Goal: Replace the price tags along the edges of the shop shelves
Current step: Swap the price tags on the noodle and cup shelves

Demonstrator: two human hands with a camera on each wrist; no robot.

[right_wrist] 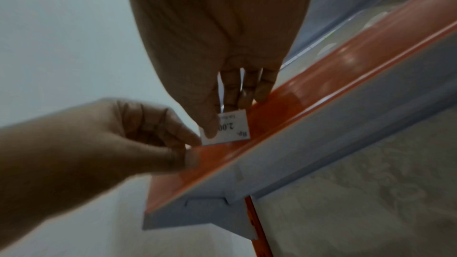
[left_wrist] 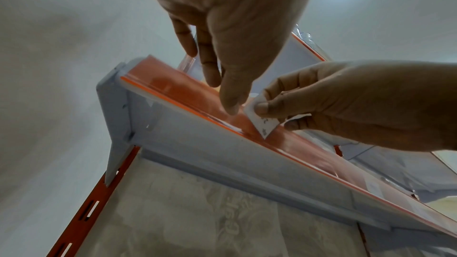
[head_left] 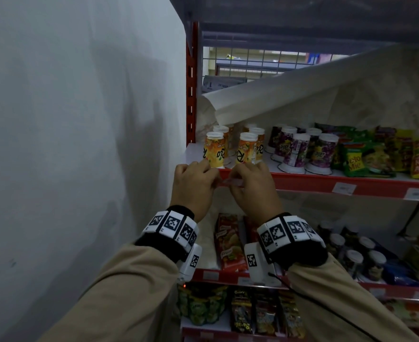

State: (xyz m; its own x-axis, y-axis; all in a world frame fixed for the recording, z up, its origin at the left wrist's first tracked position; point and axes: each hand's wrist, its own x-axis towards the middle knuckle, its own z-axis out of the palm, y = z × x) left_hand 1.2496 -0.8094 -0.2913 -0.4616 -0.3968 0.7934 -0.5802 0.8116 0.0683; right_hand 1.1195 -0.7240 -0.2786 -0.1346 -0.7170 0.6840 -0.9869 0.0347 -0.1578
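Right hand (right_wrist: 222, 32): thumb and fingers pinched on a small white price tag (right_wrist: 228, 129), printed "Rp." with a figure starting "2.00", held against the red shelf-edge strip (left_wrist: 173, 87).
Left hand (left_wrist: 237, 17): at 9 o'clock of the tag, fingertips (left_wrist: 231, 105) on the strip's clear cover, thumb and forefinger closed together there; it looks to be lifting the cover, though I cannot tell for certain.
Tag position: left end of the top stocked shelf, just below the orange drink cups (head_left: 214, 150), one edge meeting the strip at a slant.
Doing it well: I'd hold the cover open, level the tag with the channel, then slide it in flat so no corner buckles.
Risk: thin paper may crease if pushed at an angle.
Surface: glossy red rail on a grey metal shelf (left_wrist: 222, 155).
Neighbours: two white tags (head_left: 344, 188) already sit along the rail toward 3 o'clock.
Room: plain pale wall (head_left: 68, 144) at 9 o'clock, dim light, noodle packets (head_left: 366, 161) further right.
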